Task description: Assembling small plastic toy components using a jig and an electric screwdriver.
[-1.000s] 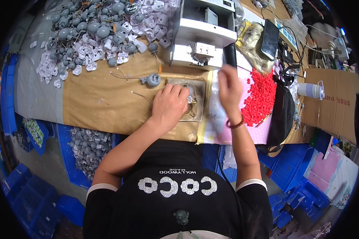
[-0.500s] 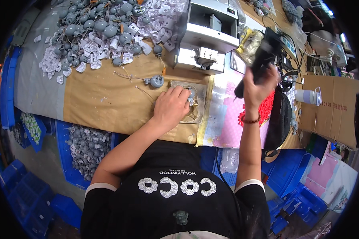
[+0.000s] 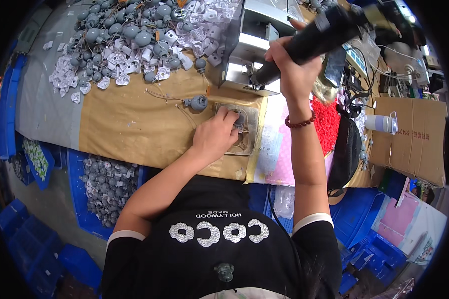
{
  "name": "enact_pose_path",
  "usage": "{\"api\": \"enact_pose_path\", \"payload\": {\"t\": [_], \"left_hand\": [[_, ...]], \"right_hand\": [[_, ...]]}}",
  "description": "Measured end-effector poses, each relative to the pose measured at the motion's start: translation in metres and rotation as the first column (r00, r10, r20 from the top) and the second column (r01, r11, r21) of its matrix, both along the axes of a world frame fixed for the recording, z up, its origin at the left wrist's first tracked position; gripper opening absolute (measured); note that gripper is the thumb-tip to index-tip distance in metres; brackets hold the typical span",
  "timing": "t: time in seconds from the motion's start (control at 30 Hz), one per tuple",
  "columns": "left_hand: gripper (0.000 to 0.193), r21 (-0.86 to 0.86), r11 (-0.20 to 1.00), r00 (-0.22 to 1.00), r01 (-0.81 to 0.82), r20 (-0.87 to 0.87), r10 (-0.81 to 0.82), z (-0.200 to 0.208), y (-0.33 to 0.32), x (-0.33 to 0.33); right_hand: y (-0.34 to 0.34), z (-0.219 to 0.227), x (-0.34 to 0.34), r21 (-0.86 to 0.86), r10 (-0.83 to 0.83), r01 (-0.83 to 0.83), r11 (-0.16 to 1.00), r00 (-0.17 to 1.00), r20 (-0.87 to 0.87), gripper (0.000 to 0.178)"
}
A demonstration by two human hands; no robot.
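My right hand (image 3: 300,82) is wrapped round a thick black electric screwdriver (image 3: 319,37). The tool slants down to the left, and its tip sits at the front of a white metal screw feeder (image 3: 242,45). My left hand (image 3: 214,135) presses its fingers on a small grey housing (image 3: 241,119) with thin wires, which lies in a square fixture (image 3: 252,137) on the bench. Its fingertips partly hide the housing. Another grey round housing (image 3: 198,103) with trailing wires lies just beyond that hand.
A large pile of grey housings (image 3: 129,32) and white plastic pieces (image 3: 67,74) covers the far left bench. Small red parts (image 3: 326,124) lie heaped at the right, beside a black bag (image 3: 349,149). Further right are a white bottle (image 3: 381,123) and a cardboard box (image 3: 409,142). A blue bin (image 3: 80,194) of grey parts stands below.
My right hand has swung the screwdriver left and up, from over the right side of the bench to the screw feeder. My left hand stays at the fixture.
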State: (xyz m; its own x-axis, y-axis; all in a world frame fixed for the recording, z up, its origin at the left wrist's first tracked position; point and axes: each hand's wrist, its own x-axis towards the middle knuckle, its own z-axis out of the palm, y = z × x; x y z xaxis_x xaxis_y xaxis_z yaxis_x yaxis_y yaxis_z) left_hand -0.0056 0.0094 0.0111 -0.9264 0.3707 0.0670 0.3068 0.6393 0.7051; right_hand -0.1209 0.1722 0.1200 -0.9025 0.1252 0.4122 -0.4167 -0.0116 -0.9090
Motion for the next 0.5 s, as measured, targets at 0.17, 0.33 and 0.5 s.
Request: {"api": "enact_pose_path", "payload": {"t": [0.17,0.33,0.5], "left_hand": [[0.031,0.003,1.0,1.0,-0.004,0.009,0.004,-0.004,-0.001,0.0],[0.034,0.006,1.0,1.0,-0.008,0.017,0.007,-0.007,0.0,0.001],[0.035,0.02,1.0,0.999,-0.014,-0.028,0.014,-0.008,0.0,0.002]], "right_hand": [[-0.002,-0.011,0.026,0.093,0.041,-0.059,0.994,0.981,0.189,0.063],[-0.004,-0.022,0.081,0.047,0.119,-0.131,0.99,0.973,0.198,0.074],[-0.001,-0.039,0.095,0.066,0.164,-0.174,0.983,0.977,0.136,0.076]]}}
